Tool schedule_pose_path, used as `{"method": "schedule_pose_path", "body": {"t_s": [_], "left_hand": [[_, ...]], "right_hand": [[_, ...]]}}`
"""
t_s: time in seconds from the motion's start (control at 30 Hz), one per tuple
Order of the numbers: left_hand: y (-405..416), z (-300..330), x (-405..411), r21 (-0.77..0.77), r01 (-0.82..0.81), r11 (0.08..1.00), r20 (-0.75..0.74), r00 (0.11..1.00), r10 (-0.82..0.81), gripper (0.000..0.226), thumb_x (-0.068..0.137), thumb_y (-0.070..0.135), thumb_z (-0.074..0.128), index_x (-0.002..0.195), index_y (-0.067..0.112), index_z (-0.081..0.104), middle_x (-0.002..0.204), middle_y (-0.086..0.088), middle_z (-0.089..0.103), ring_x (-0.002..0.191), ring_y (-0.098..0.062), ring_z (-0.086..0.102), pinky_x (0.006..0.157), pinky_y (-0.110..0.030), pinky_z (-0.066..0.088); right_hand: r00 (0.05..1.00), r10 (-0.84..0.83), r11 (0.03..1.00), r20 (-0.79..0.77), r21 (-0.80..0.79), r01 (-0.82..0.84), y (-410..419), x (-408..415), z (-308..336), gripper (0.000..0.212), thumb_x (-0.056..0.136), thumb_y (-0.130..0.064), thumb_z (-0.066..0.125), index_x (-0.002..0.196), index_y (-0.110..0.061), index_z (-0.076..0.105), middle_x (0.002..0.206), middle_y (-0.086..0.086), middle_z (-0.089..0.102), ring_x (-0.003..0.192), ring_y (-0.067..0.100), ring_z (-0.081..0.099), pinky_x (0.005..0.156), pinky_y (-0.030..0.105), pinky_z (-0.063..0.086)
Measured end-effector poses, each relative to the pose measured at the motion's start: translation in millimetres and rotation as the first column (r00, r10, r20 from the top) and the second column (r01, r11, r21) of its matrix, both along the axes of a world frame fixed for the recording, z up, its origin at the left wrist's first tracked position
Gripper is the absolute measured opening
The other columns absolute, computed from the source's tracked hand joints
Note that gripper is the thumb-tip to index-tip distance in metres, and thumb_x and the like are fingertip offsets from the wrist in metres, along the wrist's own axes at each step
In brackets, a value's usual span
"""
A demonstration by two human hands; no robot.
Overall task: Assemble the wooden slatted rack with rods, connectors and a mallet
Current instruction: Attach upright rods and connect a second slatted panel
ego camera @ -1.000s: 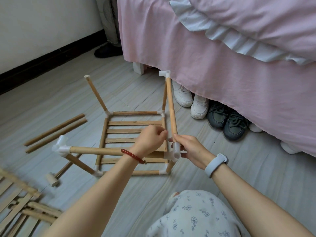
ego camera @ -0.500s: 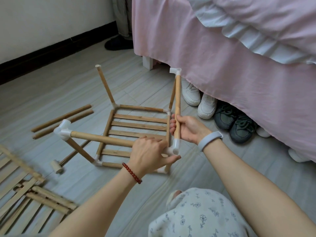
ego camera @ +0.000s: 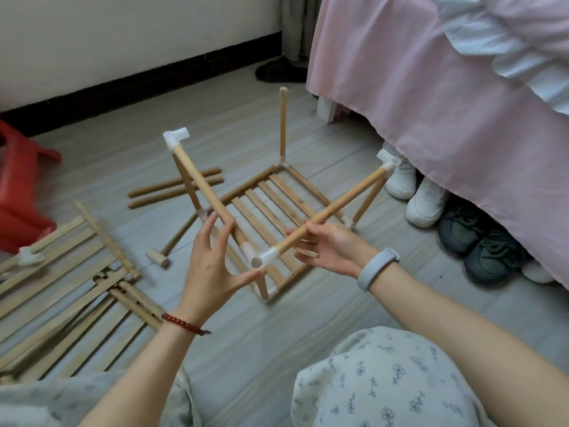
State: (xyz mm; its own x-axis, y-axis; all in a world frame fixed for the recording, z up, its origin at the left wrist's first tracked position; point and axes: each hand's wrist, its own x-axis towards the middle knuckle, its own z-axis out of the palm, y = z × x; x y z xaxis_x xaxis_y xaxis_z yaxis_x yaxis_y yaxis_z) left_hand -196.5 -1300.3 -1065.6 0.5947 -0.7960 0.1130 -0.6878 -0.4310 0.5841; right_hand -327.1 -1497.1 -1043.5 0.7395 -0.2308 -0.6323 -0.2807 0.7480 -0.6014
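The rack (ego camera: 271, 211) stands on the floor (ego camera: 323, 306) at frame centre, with the mallet (ego camera: 158, 258) just left of it and two loose rods (ego camera: 175, 188) behind the mallet. A pile of slats (ego camera: 67, 291) occupies the lower left. The bed (ego camera: 446, 103) fills the upper right, with shoes (ego camera: 446, 211) along its near edge.

Floor (ego camera: 308, 343): pale grey wood-look planks. White wall (ego camera: 123, 35) at rear, black skirting (ego camera: 138, 84) along its foot. Bed (ego camera: 446, 97) at right, pink valance hanging to near the floor; white bed leg (ego camera: 326, 110) visible. Shoes (ego camera: 428, 201) tucked under bed edge. Red stool (ego camera: 18, 186) at left. Soft, even light.
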Motion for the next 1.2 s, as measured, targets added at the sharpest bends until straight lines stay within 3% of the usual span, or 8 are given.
{"method": "schedule_pose_path", "body": {"t_s": [0.2,0.27,0.33,0.43,0.53,0.7,1.0,1.2], "left_hand": [[29,0,8,0.021,-0.169,0.985,-0.595,0.79,0.148,0.098,0.064,0.063,0.072,0.144,0.02,0.035,0.122,0.019,0.053,0.12,-0.004,0.051,0.104,-0.025,0.035],[28,1,13,-0.017,-0.162,0.987,-0.686,0.72,0.107,0.09,0.057,0.067,0.07,0.134,0.025,0.046,0.116,0.025,0.055,0.112,0.005,0.052,0.1,-0.023,0.039],[23,3,15,-0.075,-0.158,0.984,-0.751,0.658,0.048,0.078,0.054,0.072,0.067,0.118,0.029,0.056,0.116,0.019,0.059,0.109,0.002,0.056,0.095,-0.021,0.043],[10,6,11,-0.127,-0.363,0.923,-0.879,0.473,0.064,0.049,0.076,0.063,0.059,0.097,0.019,0.065,0.096,0.007,0.063,0.089,-0.01,0.06,0.079,-0.021,0.045],[-5,11,12,-0.091,-0.475,0.875,-0.923,0.37,0.105,0.037,0.082,0.05,0.057,0.071,0.016,0.062,0.072,-0.001,0.055,0.068,-0.014,0.049,0.066,-0.027,0.038],[-31,18,21,-0.006,-0.625,0.78,-0.98,0.157,0.119,0.025,0.094,0.027,0.055,0.071,0.016,0.053,0.056,0.002,0.046,0.054,-0.012,0.041,0.06,-0.024,0.036],[-43,12,19,0.038,-0.754,0.656,-0.954,0.169,0.249,0.036,0.095,0.034,0.052,0.063,0.022,0.043,0.05,0.009,0.038,0.05,-0.009,0.033,0.051,-0.023,0.022],[-58,11,13,0.046,-0.807,0.589,-0.946,0.154,0.284,0.031,0.095,0.034,0.052,0.066,0.023,0.047,0.054,0.007,0.037,0.05,-0.008,0.033,0.042,-0.015,0.028]], "right_hand": [[0.881,0.357,0.798,-0.311,-0.389,-0.461,22,18,24,0.027,0.098,-0.026,0.047,0.099,-0.005,0.064,0.089,0.009,0.073,0.082,0.018,0.068,0.068,0.026,0.053],[0.883,0.309,0.355,-0.352,-0.819,-0.451,23,25,28,0.028,0.097,-0.025,0.047,0.083,-0.008,0.064,0.068,0.002,0.067,0.062,0.014,0.059,0.058,0.025,0.047],[0.908,0.296,-0.37,-0.297,-0.912,-0.178,14,32,28,0.028,0.092,-0.034,0.048,0.08,-0.014,0.061,0.07,-0.005,0.055,0.064,0.012,0.049,0.059,0.026,0.04],[0.726,0.369,-0.722,-0.58,-0.671,-0.169,4,47,25,0.046,0.087,-0.056,0.035,0.106,-0.022,0.059,0.1,-0.005,0.056,0.093,0.014,0.05,0.082,0.033,0.04],[0.513,0.392,-0.783,-0.764,-0.57,-0.25,4,54,21,0.041,0.093,-0.057,0.025,0.106,-0.027,0.05,0.094,-0.009,0.055,0.084,0.01,0.051,0.073,0.025,0.038],[0.573,0.509,-0.725,-0.643,-0.679,-0.118,-14,57,10,0.066,0.08,-0.068,0.001,0.094,-0.027,0.05,0.069,-0.008,0.054,0.055,0.012,0.048,0.049,0.024,0.031],[0.658,0.496,-0.724,-0.566,-0.688,-0.046,-8,65,-5,0.037,0.09,-0.051,0.031,0.07,-0.023,0.047,0.046,-0.008,0.044,0.033,0.014,0.028,0.039,0.02,0.003],[0.563,0.519,-0.71,-0.643,-0.691,-0.135,-9,69,-3,0.049,0.089,-0.056,0.016,0.093,-0.02,0.048,0.067,-0.006,0.053,0.05,0.018,0.044,0.044,0.027,0.019]]}}
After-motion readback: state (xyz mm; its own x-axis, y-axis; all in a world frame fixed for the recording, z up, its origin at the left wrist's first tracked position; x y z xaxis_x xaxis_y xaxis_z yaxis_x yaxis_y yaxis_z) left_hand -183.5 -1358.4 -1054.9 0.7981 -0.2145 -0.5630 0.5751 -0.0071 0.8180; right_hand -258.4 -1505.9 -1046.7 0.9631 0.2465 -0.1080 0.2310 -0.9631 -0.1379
